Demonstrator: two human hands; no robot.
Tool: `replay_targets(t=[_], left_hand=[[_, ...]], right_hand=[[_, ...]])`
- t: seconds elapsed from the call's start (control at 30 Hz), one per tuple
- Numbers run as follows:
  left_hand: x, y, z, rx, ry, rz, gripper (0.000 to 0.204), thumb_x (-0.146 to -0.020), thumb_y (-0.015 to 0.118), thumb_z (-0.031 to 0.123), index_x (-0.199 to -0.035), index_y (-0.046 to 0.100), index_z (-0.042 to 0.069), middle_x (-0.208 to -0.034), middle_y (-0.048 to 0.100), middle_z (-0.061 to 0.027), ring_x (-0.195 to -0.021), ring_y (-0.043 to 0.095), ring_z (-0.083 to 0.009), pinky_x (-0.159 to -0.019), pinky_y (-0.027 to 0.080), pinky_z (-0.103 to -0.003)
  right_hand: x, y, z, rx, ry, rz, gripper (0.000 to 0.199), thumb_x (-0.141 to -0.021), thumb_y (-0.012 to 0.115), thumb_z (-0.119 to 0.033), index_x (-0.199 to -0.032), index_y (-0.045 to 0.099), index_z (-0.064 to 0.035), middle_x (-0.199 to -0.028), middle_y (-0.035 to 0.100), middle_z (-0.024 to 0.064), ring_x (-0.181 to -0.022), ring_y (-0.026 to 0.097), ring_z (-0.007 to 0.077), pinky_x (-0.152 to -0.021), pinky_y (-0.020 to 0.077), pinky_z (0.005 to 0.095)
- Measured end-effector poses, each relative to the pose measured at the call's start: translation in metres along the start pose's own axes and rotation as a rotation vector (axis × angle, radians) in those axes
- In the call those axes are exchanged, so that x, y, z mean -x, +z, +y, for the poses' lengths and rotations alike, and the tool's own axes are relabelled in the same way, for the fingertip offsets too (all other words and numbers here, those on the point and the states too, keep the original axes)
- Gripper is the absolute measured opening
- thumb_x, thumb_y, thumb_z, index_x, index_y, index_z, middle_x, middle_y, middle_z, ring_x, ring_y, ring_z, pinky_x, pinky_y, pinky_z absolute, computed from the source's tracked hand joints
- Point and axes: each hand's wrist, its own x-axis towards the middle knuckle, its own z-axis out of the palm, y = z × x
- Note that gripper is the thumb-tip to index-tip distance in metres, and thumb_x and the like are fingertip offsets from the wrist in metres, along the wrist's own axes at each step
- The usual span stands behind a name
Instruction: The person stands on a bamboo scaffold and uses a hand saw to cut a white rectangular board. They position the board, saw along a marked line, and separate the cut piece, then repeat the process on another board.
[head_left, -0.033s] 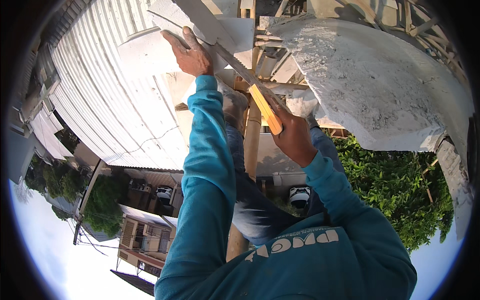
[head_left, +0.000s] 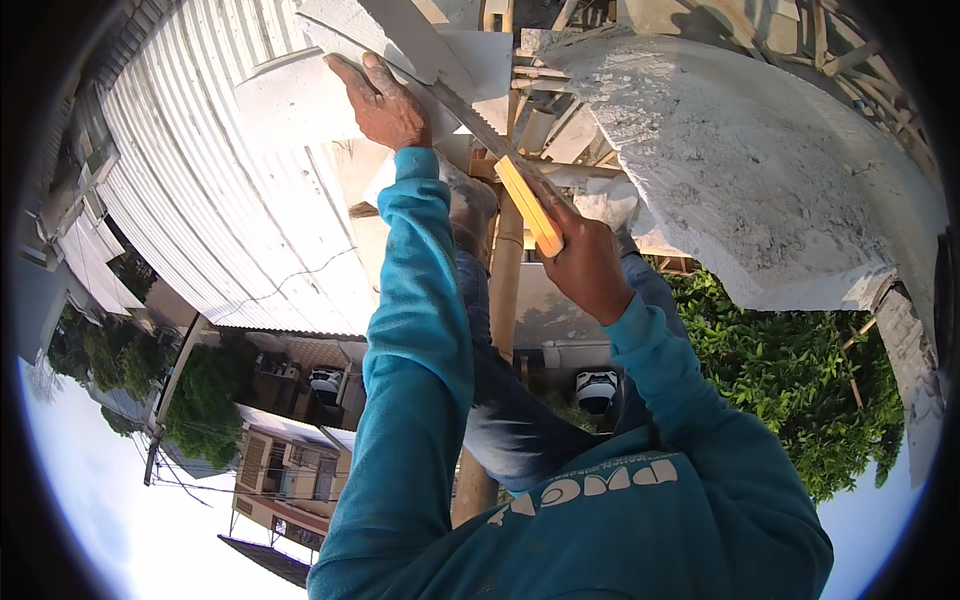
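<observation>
My right hand (head_left: 590, 265) grips the yellow handle (head_left: 530, 218) of a hand saw. Its thin blade (head_left: 455, 108) runs up and to the left across a white flat panel (head_left: 290, 100). My left hand (head_left: 378, 100) lies on that panel right beside the blade, fingers together and pointing up-left, holding the panel down. Both arms are in teal long sleeves and reach up from the lower edge. The far tip of the blade is hidden behind a lighter strip of board at the top.
A big rough grey-white concrete mass (head_left: 750, 170) fills the upper right. A round wooden pole (head_left: 505, 270) stands between my arms, with timber scaffolding behind. A corrugated metal roof (head_left: 210, 200) spreads at left. Green foliage (head_left: 790, 390) and buildings (head_left: 290, 470) lie far below.
</observation>
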Motion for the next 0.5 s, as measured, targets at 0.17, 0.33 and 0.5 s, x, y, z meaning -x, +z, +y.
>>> replay_targets(t=[0.17,0.33,0.5], left_hand=[[-0.017,0.018,-0.009,-0.123,0.037,0.144,0.067,-0.102,0.032,0.059,-0.156,0.031,0.019,-0.135,0.057,-0.0255,-0.12,0.06,-0.0422,-0.101,0.05,-0.047],[-0.025,0.018,-0.009,-0.312,-0.196,0.141,0.077,-0.099,0.029,0.067,-0.157,0.025,0.017,-0.105,0.072,-0.0221,-0.096,0.071,-0.0403,-0.085,0.057,-0.047],[-0.021,0.017,0.015,-0.284,-0.329,0.08,0.08,-0.098,0.028,0.07,-0.15,0.037,0.01,-0.092,0.073,-0.0233,-0.088,0.072,-0.0401,-0.08,0.055,-0.049]], right_hand=[[-0.137,0.023,-0.032,0.179,-0.007,-0.126,0.055,-0.076,0.073,-0.014,-0.127,0.057,-0.0027,-0.082,0.07,0.0213,-0.082,0.069,0.0415,-0.076,0.0564,0.0483],[-0.058,0.027,-0.019,0.097,-0.021,-0.056,0.07,-0.077,0.072,-0.01,-0.143,0.047,-0.0054,-0.09,0.071,0.0207,-0.08,0.069,0.0395,-0.072,0.0557,0.049],[0.064,-0.029,0.017,0.011,0.029,-0.047,0.07,-0.081,0.067,-0.003,-0.148,0.046,-0.0149,-0.097,0.072,0.0171,-0.08,0.07,0.0354,-0.067,0.0571,0.0424]])
